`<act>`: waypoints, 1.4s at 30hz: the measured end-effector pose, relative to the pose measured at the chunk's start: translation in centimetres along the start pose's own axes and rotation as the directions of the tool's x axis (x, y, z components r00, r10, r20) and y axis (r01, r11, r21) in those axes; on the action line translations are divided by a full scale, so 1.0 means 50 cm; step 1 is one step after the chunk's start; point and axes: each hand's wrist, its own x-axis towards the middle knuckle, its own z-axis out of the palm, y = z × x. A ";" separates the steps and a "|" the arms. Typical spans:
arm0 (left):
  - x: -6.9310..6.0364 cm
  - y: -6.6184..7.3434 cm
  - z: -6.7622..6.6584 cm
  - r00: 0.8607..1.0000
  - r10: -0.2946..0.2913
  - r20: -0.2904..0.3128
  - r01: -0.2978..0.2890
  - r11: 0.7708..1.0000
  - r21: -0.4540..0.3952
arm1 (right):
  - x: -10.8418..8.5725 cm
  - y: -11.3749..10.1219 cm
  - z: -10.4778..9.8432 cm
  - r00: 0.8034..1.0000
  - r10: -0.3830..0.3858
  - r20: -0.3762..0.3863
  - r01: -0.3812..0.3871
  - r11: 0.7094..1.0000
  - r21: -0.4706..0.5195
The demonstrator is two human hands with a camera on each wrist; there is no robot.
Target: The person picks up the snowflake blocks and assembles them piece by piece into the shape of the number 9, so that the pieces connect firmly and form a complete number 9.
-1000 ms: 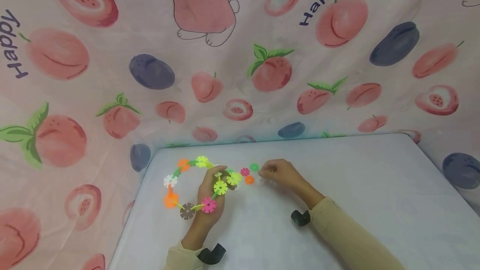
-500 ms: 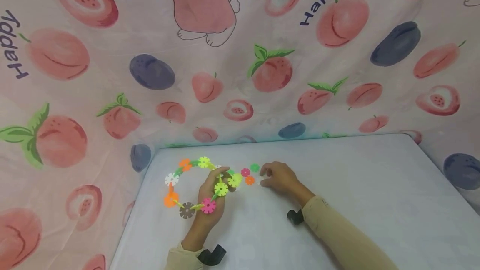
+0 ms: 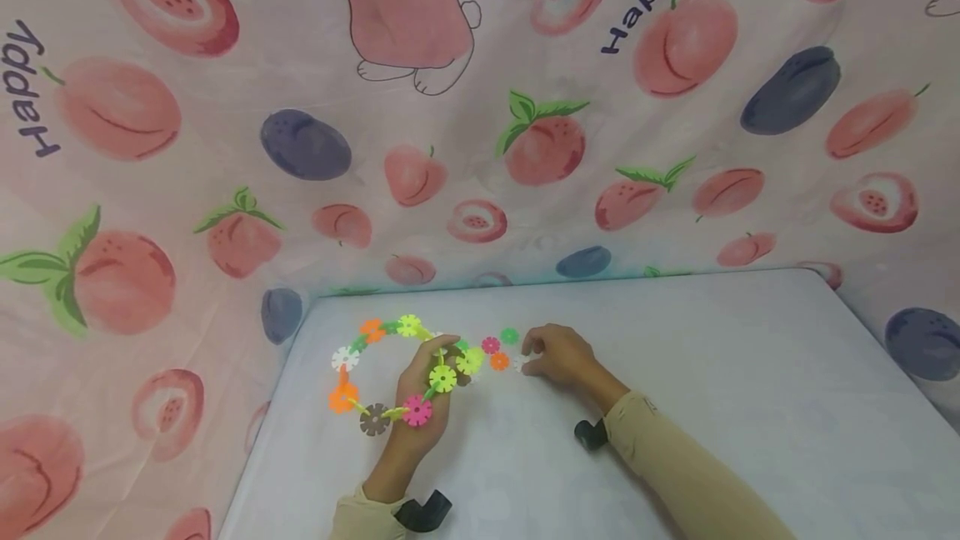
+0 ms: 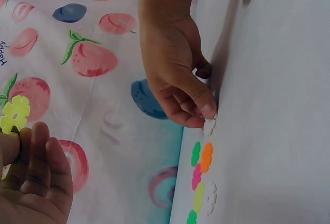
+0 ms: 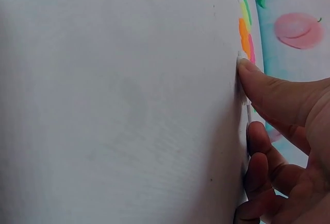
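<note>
A ring of linked flower-shaped discs [image 3: 374, 419] in orange, green, yellow, white, brown and pink hangs around my left hand [image 3: 417, 382], whose fingers grip its right side. A yellow disc [image 4: 15, 113] rises beside the left thumb in the left wrist view. Right of the ring, my right hand [image 3: 562, 354] rests low over the table, its thumb and index finger parted. Its thumb [image 5: 258, 77] touches a white disc [image 4: 209, 126] lying on the table. Loose pink [image 3: 491, 345], orange [image 3: 499, 362] and green [image 3: 510, 336] discs lie between the hands.
The white table [image 3: 712, 373] ends at the back against a cloth [image 3: 465, 140] printed with peaches. A yellow disc [image 4: 199, 198] and another white disc [image 4: 212, 199] lie in the row of loose discs. Each wrist carries a black device [image 3: 424, 511].
My right hand has parted its thumb and index finger, uncovering the white disc. Its forearm has shifted slightly left. The left hand and the ring are nearly unchanged.
</note>
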 end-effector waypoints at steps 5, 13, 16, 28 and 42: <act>-0.001 0.001 0.001 1.000 -0.012 0.001 0.012 1.000 -0.002 | 0.000 0.000 -0.004 1.000 0.014 0.012 -0.015 1.000 0.017; -0.002 -0.001 0.002 1.000 -0.028 0.003 0.028 1.000 0.010 | -0.007 0.004 -0.012 0.999 0.023 0.022 -0.024 0.998 0.056; -0.003 -0.002 0.002 0.999 -0.031 0.009 0.030 0.999 0.010 | -0.009 0.006 -0.011 0.999 0.023 0.035 -0.026 0.997 0.071; -0.004 -0.007 0.001 1.000 -0.009 0.027 0.009 1.000 0.008 | -0.022 0.005 -0.018 0.997 0.032 0.077 -0.047 0.979 0.197; -0.003 -0.014 0.007 0.999 0.024 -0.030 -0.024 1.000 0.000 | -0.074 -0.034 -0.051 0.989 -0.118 0.085 0.083 0.937 0.339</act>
